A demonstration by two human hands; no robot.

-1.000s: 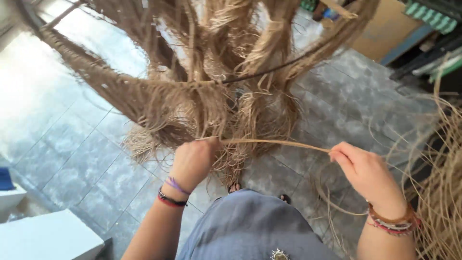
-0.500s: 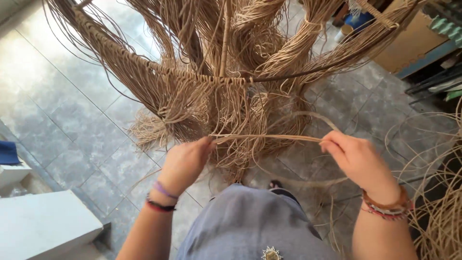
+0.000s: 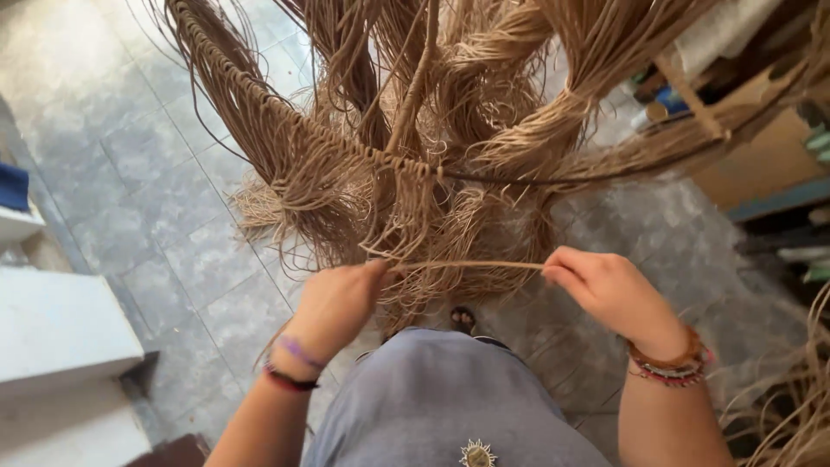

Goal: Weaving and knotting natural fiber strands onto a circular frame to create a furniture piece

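Strand (image 3: 467, 265) pulled taut btwn both hands.
Left hand (image 3: 333, 303) pinches one end, right hand (image 3: 605, 290) the other; strand runs level just under the hanging fibre bundle (image 3: 415, 164), above grey tile floor (image 3: 156, 173).

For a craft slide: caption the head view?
Both hands, left and right, stretch one fibre strand taut.
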